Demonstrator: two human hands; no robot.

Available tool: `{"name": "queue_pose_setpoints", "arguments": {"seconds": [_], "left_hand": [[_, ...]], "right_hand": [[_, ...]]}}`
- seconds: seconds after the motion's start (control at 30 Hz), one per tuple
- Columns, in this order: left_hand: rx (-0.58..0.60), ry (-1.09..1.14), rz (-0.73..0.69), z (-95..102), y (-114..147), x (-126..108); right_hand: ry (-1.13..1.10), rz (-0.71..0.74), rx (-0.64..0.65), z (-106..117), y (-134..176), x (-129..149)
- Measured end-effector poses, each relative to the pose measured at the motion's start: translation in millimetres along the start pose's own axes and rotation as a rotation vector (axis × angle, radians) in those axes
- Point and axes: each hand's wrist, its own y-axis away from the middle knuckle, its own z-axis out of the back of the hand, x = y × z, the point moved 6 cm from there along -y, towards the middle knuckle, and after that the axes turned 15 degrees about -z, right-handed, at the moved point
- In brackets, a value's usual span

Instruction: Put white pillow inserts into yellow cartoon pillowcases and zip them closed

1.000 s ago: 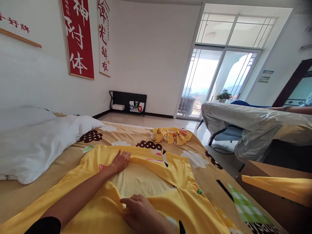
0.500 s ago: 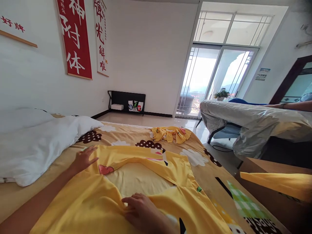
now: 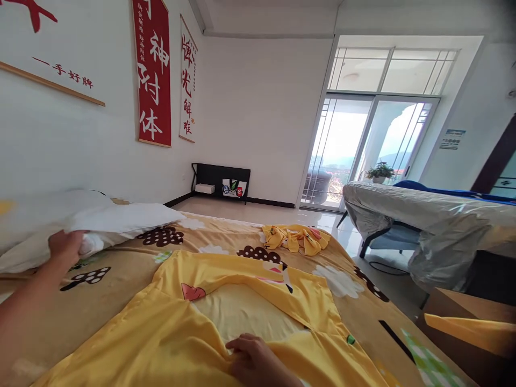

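A yellow fabric cover (image 3: 161, 328) with printed pink and black patches lies spread over the bed, its wide opening showing a paler inside. My right hand (image 3: 260, 359) is closed on the near edge of that opening, fingers curled over the cloth. At the left, my left hand (image 3: 64, 244) grips the near edge of a white pillow (image 3: 133, 217), whose edge is lifted and bunched at the fingers. My left fingertips are partly hidden by the white cloth.
A crumpled yellow cloth (image 3: 296, 239) lies at the bed's far edge. The patterned bedsheet (image 3: 338, 282) is beneath everything. To the right are a cardboard box (image 3: 455, 306) with yellow cloth on it, a plastic-covered table (image 3: 403, 199) and a chair (image 3: 389, 236). A low black shelf (image 3: 217, 174) stands by the back wall.
My left hand has left the yellow cover, moved left and taken hold of the white pillow, raising its near edge. My right hand stays on the opening. The view has turned left and up.
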Motion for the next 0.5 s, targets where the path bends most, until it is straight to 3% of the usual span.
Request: {"name": "queue_pose_setpoints", "arguments": {"seconds": [0.07, 0.13, 0.23, 0.3, 0.33, 0.37, 0.4, 0.43, 0.47, 0.5], "left_hand": [[-0.018, 0.177, 0.017, -19.7, -14.1, -53.3], [0.0, 0.317, -0.08, -38.4, -29.2, -108.6], [0.002, 0.459, -0.322, -47.7, -37.5, -191.5], [-0.007, 0.513, -0.519, -39.5, -25.5, -251.3], [-0.011, 0.533, -0.639, -31.3, -13.2, -283.9], [-0.013, 0.552, -0.778, -20.8, 3.4, -318.1], [-0.045, 0.56, -1.076, -4.7, 29.4, -358.2], [-0.033, 0.569, -1.213, 8.2, 52.2, -390.1], [-0.041, 0.579, -1.294, 22.3, 73.1, -417.3], [-0.044, 0.59, -1.4, 37.1, 95.1, -441.6]], "right_hand": [[-0.014, -0.003, -0.02, -2.5, -2.4, -3.8], [-0.065, -0.034, -0.048, 5.1, -3.4, -9.5], [-0.166, -0.005, -0.185, 42.2, 1.8, -11.9], [-0.278, 0.045, -0.26, 69.3, 9.1, -6.0], [-0.348, 0.062, -0.23, 76.1, 11.4, 0.4], [-0.4, 0.08, -0.134, 75.9, 12.0, 10.7], [-0.409, 0.112, 0.004, 69.9, 11.6, 25.6], [-0.372, 0.157, 0.125, 62.4, 10.4, 43.4], [-0.316, 0.202, 0.157, 59.3, 7.2, 61.4], [-0.273, 0.241, 0.088, 63.7, 1.3, 78.3]]}}
